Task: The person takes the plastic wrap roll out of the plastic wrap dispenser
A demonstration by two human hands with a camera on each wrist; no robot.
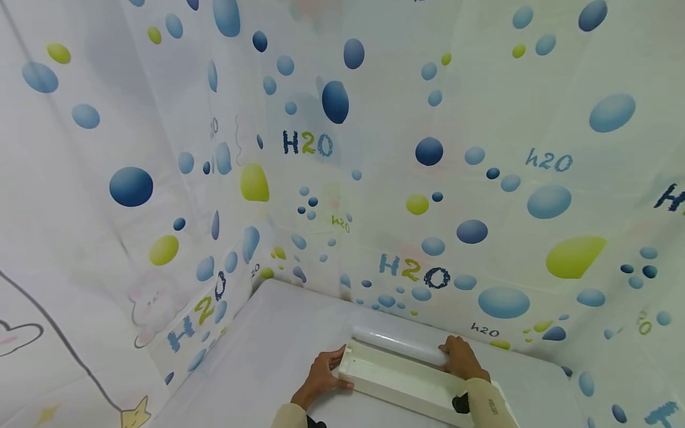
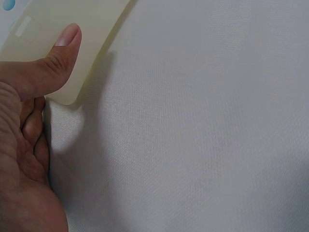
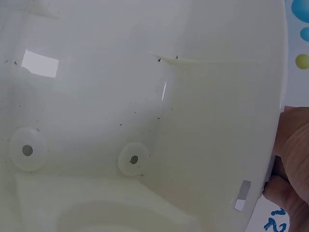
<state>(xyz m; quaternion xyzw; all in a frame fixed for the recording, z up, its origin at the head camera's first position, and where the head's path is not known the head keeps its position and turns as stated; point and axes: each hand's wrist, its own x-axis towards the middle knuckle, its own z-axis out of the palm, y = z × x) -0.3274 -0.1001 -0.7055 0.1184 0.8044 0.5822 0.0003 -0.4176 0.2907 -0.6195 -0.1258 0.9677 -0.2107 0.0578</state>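
Observation:
A long cream plastic trough [image 1: 401, 375] lies with its hollow side up on a white cloth-like surface. My left hand [image 1: 323, 373] grips its left end, the thumb [image 2: 63, 53] pressed along the outer wall and the fingers round the corner. On the far long side, my right hand [image 1: 461, 358] holds the rim, its fingers outside the wall. Two round bosses with holes [image 3: 133, 158] and some dark specks show inside the trough in the right wrist view. Just behind it lies a glossy whitish roll [image 1: 398, 343], its right end by my right fingertips.
The white surface [image 1: 299, 321] extends around the trough. White sheets printed with blue and green drops and "H2O" [image 1: 385, 178] rise behind it and on both sides. At the left, a sheet also carries a faint bunny drawing and a yellow star [image 1: 136, 414].

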